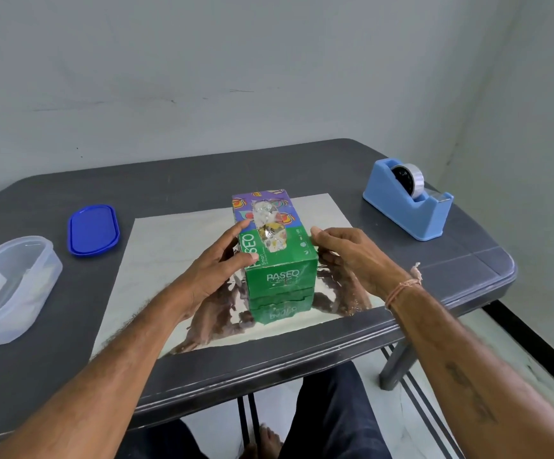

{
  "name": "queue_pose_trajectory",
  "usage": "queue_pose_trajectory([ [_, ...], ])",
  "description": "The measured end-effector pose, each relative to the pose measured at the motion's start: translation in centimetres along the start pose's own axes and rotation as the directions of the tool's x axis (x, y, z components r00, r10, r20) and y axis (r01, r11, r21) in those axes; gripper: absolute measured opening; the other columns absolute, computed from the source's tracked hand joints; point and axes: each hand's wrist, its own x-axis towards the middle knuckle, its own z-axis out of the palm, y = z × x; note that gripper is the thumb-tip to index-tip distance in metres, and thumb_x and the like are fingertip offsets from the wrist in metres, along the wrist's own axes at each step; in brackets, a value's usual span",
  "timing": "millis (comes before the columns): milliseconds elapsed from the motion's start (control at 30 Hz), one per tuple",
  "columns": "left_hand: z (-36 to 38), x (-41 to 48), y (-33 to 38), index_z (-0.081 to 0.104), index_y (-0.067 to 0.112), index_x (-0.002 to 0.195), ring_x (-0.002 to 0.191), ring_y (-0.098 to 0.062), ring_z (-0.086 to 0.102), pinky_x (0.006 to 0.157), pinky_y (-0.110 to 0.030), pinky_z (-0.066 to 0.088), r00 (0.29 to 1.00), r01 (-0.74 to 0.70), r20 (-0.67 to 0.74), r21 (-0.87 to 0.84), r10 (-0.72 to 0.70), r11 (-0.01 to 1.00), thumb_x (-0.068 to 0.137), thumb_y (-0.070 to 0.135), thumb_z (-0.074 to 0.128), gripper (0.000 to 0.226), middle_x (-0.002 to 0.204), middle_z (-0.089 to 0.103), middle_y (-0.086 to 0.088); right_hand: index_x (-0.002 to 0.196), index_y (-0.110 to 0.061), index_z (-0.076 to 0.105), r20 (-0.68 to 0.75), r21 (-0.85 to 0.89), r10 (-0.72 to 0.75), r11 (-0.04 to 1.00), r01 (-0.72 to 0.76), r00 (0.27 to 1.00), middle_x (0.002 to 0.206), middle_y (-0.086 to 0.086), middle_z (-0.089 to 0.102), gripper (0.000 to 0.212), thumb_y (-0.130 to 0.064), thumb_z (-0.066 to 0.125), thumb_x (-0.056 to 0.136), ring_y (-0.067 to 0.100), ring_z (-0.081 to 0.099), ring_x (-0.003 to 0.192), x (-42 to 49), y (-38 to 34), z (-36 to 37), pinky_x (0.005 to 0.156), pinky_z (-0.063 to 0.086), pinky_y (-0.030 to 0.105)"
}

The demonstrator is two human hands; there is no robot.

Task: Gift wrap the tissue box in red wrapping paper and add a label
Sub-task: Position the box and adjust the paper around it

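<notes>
A green and multicoloured tissue box (280, 256) stands on a shiny silver sheet of wrapping paper (163, 256), mirror side up, in the middle of the dark table (202, 170). My left hand (217, 260) grips the box's left side, thumb at the near corner, forefinger along the top edge. My right hand (345, 256) presses against the box's right side. Both hands and the box are mirrored in the sheet. No red face of the paper shows, and I see no label.
A blue tape dispenser (408, 202) with a roll stands at the back right. At the left lie a blue lid (93, 230) and a clear plastic container (7, 289) near the table's edge. My legs show under the front edge.
</notes>
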Motion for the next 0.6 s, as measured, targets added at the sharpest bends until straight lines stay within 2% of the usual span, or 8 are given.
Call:
queue_pose_trajectory([
  [100, 0.0, -0.2, 0.0, 0.039, 0.065, 0.143, 0.116, 0.012, 0.054, 0.09, -0.018, 0.039, 1.0, -0.015, 0.008, -0.012, 0.015, 1.0, 0.098, 0.033, 0.066, 0.061, 0.135, 0.055, 0.027, 0.125, -0.018, 0.066, -0.324, -0.423, -0.079, 0.903, -0.069, 0.943, 0.126, -0.001, 0.063, 0.054, -0.054, 0.075, 0.087, 0.018, 0.061, 0.114, 0.3, 0.2, -1.8, 0.103, 0.05, 0.039],
  [200, 0.0, -0.4, 0.3, 0.037, 0.063, 0.146, 0.117, 0.009, 0.053, 0.1, -0.028, 0.037, 1.0, -0.018, 0.009, -0.016, 0.018, 1.0, 0.098, 0.034, 0.066, 0.063, 0.139, 0.053, 0.022, 0.135, -0.009, 0.051, -0.377, -0.63, 0.018, 0.728, -0.271, 0.926, 0.131, 0.011, 0.056, 0.065, -0.045, 0.078, 0.087, 0.029, 0.053, 0.12, 0.3, -0.6, -2.5, 0.103, 0.046, 0.043],
  [267, 0.0, -0.4, 0.6, 0.036, 0.06, 0.148, 0.11, 0.016, 0.051, 0.101, -0.03, 0.034, 1.0, -0.026, 0.004, -0.009, 0.026, 1.0, 0.099, 0.032, 0.065, 0.063, 0.134, 0.052, 0.025, 0.13, -0.006, 0.049, -0.347, -0.551, 0.132, 0.773, -0.316, 0.929, 0.123, 0.012, 0.058, 0.063, -0.037, 0.081, 0.087, 0.027, 0.058, 0.11, 0.7, -1.9, -2.7, 0.094, 0.051, 0.041],
  [333, 0.0, -0.4, 0.5, 0.035, 0.058, 0.149, 0.106, 0.019, 0.048, 0.1, -0.028, 0.033, 0.999, -0.033, 0.0, -0.004, 0.033, 0.999, 0.099, 0.031, 0.064, 0.063, 0.133, 0.052, 0.026, 0.112, -0.004, 0.052, -0.28, -0.366, 0.244, 0.867, -0.338, 0.928, 0.096, 0.011, 0.063, 0.047, -0.028, 0.083, 0.086, 0.021, 0.063, 0.081, 0.9, -2.7, -2.9, 0.07, 0.056, 0.034],
  [400, 0.0, -0.4, 0.4, 0.036, 0.058, 0.149, 0.108, 0.018, 0.048, 0.094, -0.023, 0.036, 0.999, -0.044, 0.001, -0.007, 0.044, 0.999, 0.099, 0.032, 0.064, 0.063, 0.139, 0.05, 0.022, 0.088, -0.003, 0.057, -0.233, -0.267, 0.31, 0.891, -0.367, 0.922, 0.07, 0.007, 0.056, 0.034, -0.024, 0.083, 0.086, 0.016, 0.052, 0.056, 1.0, -3.1, -3.5, 0.052, 0.047, 0.025],
  [467, 0.0, -0.4, 0.2, 0.036, 0.059, 0.148, 0.107, 0.018, 0.049, 0.093, -0.022, 0.037, 0.999, -0.047, -0.003, -0.012, 0.047, 0.999, 0.099, 0.032, 0.065, 0.063, 0.138, 0.051, 0.022, 0.082, -0.002, 0.065, -0.2, -0.226, 0.356, 0.89, -0.396, 0.913, 0.072, 0.007, 0.055, 0.036, -0.031, 0.085, 0.083, 0.016, 0.052, 0.062, 1.1, -3.2, -4.1, 0.057, 0.045, 0.025],
  [533, -0.1, -0.4, 0.2, 0.036, 0.062, 0.146, 0.102, 0.022, 0.049, 0.094, -0.023, 0.037, 0.999, -0.047, -0.001, -0.014, 0.047, 0.999, 0.098, 0.033, 0.065, 0.063, 0.131, 0.052, 0.028, 0.097, -0.003, 0.072, -0.206, -0.151, 0.371, 0.902, -0.404, 0.905, 0.087, 0.006, 0.064, 0.04, -0.036, 0.087, 0.08, 0.016, 0.058, 0.078, 1.2, -3.4, -4.4, 0.072, 0.046, 0.029],
  [600, -0.2, -0.4, 0.2, 0.036, 0.063, 0.145, 0.101, 0.024, 0.045, 0.098, -0.026, 0.036, 0.999, -0.037, 0.002, -0.009, 0.038, 0.999, 0.098, 0.035, 0.066, 0.063, 0.127, 0.049, 0.033, 0.106, -0.006, 0.071, -0.19, 0.017, 0.353, 0.934, -0.357, 0.916, 0.095, 0.007, 0.066, 0.039, -0.03, 0.086, 0.08, 0.013, 0.057, 0.079, 1.4, -3.6, -4.3, 0.079, 0.044, 0.031],
])
